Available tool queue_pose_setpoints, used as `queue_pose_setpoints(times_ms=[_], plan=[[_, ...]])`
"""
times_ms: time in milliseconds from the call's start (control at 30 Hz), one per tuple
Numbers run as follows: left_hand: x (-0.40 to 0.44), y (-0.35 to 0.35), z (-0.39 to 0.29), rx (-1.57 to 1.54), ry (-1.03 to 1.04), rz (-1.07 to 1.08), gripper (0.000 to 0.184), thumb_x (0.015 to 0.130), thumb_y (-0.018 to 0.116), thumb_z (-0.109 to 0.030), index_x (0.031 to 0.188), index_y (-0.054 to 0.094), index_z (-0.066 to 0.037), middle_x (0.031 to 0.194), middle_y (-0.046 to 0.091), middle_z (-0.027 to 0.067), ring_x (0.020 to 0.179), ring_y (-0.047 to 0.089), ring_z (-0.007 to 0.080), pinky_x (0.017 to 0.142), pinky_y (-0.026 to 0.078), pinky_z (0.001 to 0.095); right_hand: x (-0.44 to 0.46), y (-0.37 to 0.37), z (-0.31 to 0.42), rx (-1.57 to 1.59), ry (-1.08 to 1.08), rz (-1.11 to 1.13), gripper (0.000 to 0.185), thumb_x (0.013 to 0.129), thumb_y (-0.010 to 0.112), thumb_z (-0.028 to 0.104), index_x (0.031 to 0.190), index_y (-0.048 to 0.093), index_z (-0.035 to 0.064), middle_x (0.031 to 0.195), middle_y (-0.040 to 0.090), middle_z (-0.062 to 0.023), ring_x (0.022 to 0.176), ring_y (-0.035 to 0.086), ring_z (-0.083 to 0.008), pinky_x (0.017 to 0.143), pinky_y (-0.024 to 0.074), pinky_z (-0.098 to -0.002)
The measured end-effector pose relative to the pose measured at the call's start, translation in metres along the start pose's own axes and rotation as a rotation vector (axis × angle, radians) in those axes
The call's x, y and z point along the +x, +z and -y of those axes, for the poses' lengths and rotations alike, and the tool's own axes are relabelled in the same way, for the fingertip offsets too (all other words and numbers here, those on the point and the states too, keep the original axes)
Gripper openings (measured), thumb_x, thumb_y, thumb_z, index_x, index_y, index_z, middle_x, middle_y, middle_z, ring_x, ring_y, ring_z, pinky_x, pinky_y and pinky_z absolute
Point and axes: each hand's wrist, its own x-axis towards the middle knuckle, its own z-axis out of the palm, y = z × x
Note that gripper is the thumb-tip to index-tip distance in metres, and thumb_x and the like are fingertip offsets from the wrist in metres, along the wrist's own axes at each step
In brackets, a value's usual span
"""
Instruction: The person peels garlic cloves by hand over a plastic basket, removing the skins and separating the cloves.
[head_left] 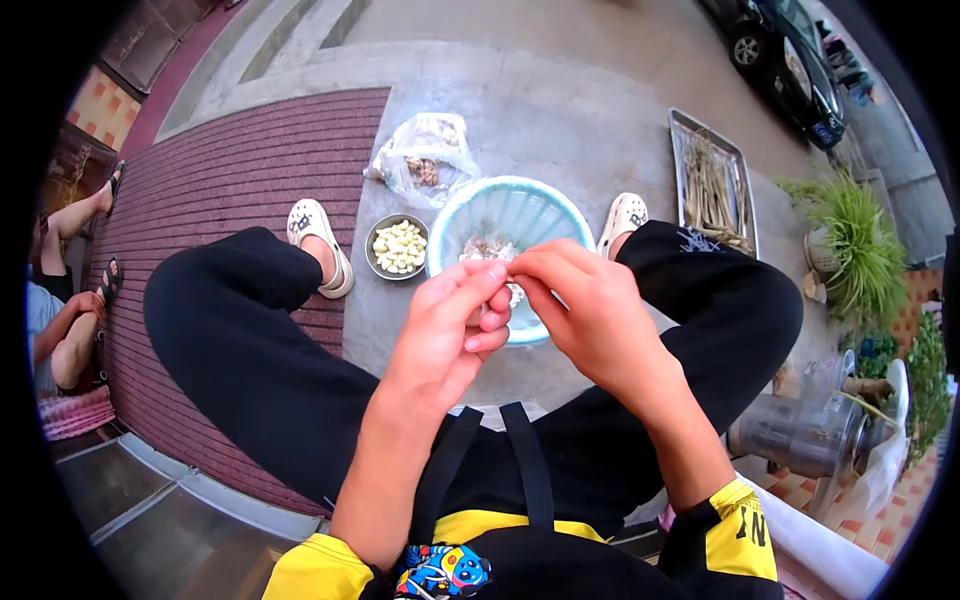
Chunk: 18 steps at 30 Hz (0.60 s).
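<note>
My left hand [455, 320] and my right hand [590, 305] meet at their fingertips above a light-blue plastic basin [560, 225]. Both are closed in a pinch, and whatever lies between the fingertips is too small and covered to make out. Pale papery garlic skins [485, 248] lie in the basin, partly hidden behind my hands. Left of the basin, a small metal bowl [376, 262] holds several peeled garlic cloves [400, 246]. Behind the bowl sits an opened clear plastic bag [443, 135] with brownish-pink unpeeled garlic [424, 172] inside.
A metal tray [745, 180] of dry stalks [708, 190] lies on the concrete at right, near a green potted plant [855, 245]. A dark car [775, 60] stands beyond. At far left, another person's leg [75, 345] rests beside the ribbed maroon mat [230, 180].
</note>
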Motion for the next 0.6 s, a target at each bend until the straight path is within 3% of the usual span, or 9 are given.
queue_pose_setpoints(times_ms=[233, 400, 467, 533, 600], plan=[[-0.032, 0.007, -0.023, 0.131, 0.061, 0.136, 0.016, 0.100, 0.051, -0.018, 0.092, 0.053, -0.005, 0.070, 0.047, -0.0031, 0.054, 0.037, 0.0012, 0.043, 0.029, 0.0142, 0.015, -0.012, 0.023, -0.195, -0.328, 0.057, 0.014, 0.075, 0.058, 0.002, 0.088, 0.055, -0.0026, 0.080, 0.055, -0.0158, 0.077, 0.058, -0.0340, 0.066, 0.0487, -0.0415], [-0.025, 0.020, -0.044, 0.184, 0.027, 0.122, 0.018, 0.101, 0.049, -0.020, 0.093, 0.055, -0.004, 0.074, 0.051, -0.0015, 0.058, 0.041, 0.0028, 0.046, 0.032, 0.0158, 0.040, -0.019, 0.015, 0.029, -0.151, 0.090, 0.010, 0.083, 0.058, 0.008, 0.084, 0.055, -0.0013, 0.078, 0.060, -0.0168, 0.076, 0.061, -0.0344, 0.067, 0.0486, -0.0427], [-0.008, 0.026, -0.048, 0.390, 0.071, 0.105, 0.018, 0.101, 0.049, -0.019, 0.099, 0.057, -0.003, 0.081, 0.054, 0.0006, 0.064, 0.046, 0.0047, 0.050, 0.035, 0.0168, 0.043, -0.019, 0.003, 0.095, -0.019, 0.090, 0.011, 0.086, 0.057, 0.009, 0.084, 0.055, -0.0012, 0.078, 0.062, -0.0183, 0.074, 0.062, -0.0346, 0.065, 0.0482, -0.0428], [0.016, 0.027, -0.050, 0.464, 0.047, 0.116, 0.021, 0.101, 0.048, -0.018, 0.107, 0.058, -0.001, 0.087, 0.056, 0.0019, 0.070, 0.049, 0.0058, 0.053, 0.037, 0.0182, 0.050, -0.024, -0.008, 0.259, 0.245, 0.144, 0.010, 0.085, 0.056, 0.009, 0.084, 0.056, -0.0009, 0.074, 0.061, -0.0179, 0.070, 0.061, -0.0329, 0.063, 0.0473, -0.0408], [0.039, 0.029, -0.050, 0.627, -0.041, 0.068, 0.023, 0.101, 0.047, -0.016, 0.112, 0.058, 0.000, 0.088, 0.056, 0.0018, 0.070, 0.048, 0.0055, 0.054, 0.038, 0.0186, 0.044, -0.012, -0.039, 0.188, 0.253, 0.072, 0.011, 0.085, 0.057, 0.010, 0.084, 0.056, -0.0005, 0.071, 0.061, -0.0163, 0.065, 0.061, -0.0291, 0.060, 0.0463, -0.0385]])
